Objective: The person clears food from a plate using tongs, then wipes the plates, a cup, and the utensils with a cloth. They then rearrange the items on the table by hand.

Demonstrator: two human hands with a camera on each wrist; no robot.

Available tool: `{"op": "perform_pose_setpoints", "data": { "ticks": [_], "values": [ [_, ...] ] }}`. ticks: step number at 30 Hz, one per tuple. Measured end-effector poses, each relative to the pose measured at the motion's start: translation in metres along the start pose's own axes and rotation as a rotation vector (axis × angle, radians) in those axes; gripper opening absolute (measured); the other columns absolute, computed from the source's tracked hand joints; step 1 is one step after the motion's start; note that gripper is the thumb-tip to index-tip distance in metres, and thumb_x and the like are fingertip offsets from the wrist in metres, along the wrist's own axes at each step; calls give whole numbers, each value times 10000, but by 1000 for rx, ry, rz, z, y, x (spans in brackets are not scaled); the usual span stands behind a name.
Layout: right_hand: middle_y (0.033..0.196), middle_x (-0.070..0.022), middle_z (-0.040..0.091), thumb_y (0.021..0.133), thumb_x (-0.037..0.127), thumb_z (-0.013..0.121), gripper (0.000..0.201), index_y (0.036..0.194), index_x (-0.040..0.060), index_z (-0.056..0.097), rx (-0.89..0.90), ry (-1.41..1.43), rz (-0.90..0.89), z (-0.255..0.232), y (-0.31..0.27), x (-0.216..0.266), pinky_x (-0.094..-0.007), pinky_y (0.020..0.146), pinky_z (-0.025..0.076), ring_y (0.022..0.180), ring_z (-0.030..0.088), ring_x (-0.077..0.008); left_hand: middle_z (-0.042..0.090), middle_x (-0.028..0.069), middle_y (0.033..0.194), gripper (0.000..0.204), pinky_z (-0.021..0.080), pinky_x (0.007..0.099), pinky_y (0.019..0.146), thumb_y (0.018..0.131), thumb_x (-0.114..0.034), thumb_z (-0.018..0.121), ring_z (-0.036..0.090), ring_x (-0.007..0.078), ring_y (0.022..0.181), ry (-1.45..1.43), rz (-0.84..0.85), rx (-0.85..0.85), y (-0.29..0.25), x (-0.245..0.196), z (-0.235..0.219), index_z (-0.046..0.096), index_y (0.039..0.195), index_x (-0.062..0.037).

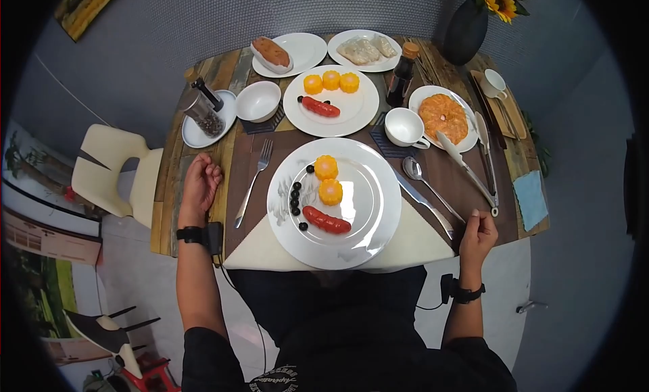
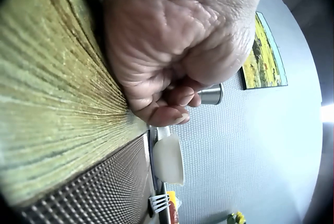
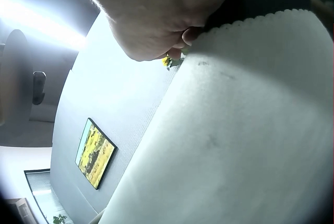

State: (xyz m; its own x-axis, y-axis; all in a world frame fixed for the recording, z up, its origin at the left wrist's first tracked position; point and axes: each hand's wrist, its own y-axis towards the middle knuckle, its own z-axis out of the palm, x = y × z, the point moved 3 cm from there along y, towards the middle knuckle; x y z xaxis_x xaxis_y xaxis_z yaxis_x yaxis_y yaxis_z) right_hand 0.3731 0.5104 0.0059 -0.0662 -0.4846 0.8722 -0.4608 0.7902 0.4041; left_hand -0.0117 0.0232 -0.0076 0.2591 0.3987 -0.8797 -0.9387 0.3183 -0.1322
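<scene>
My left hand [image 1: 201,186] rests palm-up on the wooden table left of a fork [image 1: 255,182], its fingers loosely curled with nothing in them. In the left wrist view, the left hand's fingers [image 2: 166,113] bend toward the palm. On the right, my right hand [image 1: 478,235] lies at the table's front edge, fingers bent, close to the spoon [image 1: 433,188] handle's end and below the tongs [image 1: 485,159]. Between the hands a large plate [image 1: 368,243] bears two corn pieces [image 1: 326,167], a red sausage [image 1: 326,220] and several black balls [image 1: 296,194].
A table knife [image 1: 427,206] lies right of the plate. Behind stand a second plate [image 1: 331,127] with corn and sausage, a white bowl [image 1: 258,101], a cup [image 1: 404,127], a dark bottle [image 1: 400,78] and a pizza-like round [image 1: 443,118]. A blue cloth [image 1: 531,201] lies far right.
</scene>
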Motion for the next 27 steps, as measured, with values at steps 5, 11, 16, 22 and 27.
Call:
{"op": "perform_pose_setpoints", "data": {
  "ticks": [5,11,16,22,27],
  "values": [
    [706,10,563,1001,107,623,214,829,-20,608,-14,-1,-2,-2,-1,-2,-234,585,376,661,471,-47,463,-17,755,100,430,248,628,1009,-94,432,496,120,702,108,-19,41,-3,-14,22,524,968,-96],
    [686,-18,585,987,94,630,199,827,-24,617,4,-6,-8,-4,-2,-2,-255,589,403,636,494,-73,523,-20,814,156,410,223,644,1028,-177,523,489,82,703,516,128,96,-11,-62,131,599,1089,-55],
    [686,-28,603,973,97,646,188,825,-20,630,-6,-18,11,-6,-3,-2,-261,593,420,635,525,-83,573,-28,860,213,413,205,667,1018,-233,597,523,56,752,707,206,332,17,-78,218,613,1125,-49],
    [740,28,573,1009,93,613,178,862,-8,611,-5,-39,-14,-6,-2,-4,-222,601,376,677,478,-38,616,37,1019,413,482,242,755,944,-314,704,588,100,876,937,292,420,59,-26,287,607,1212,-14],
    [702,-80,627,931,48,644,143,807,-19,618,7,-77,-6,-5,1,8,-289,602,447,626,565,-135,618,148,1258,681,525,322,901,858,-381,787,622,203,998,1097,442,444,95,16,348,549,1350,26]
  ]
}}
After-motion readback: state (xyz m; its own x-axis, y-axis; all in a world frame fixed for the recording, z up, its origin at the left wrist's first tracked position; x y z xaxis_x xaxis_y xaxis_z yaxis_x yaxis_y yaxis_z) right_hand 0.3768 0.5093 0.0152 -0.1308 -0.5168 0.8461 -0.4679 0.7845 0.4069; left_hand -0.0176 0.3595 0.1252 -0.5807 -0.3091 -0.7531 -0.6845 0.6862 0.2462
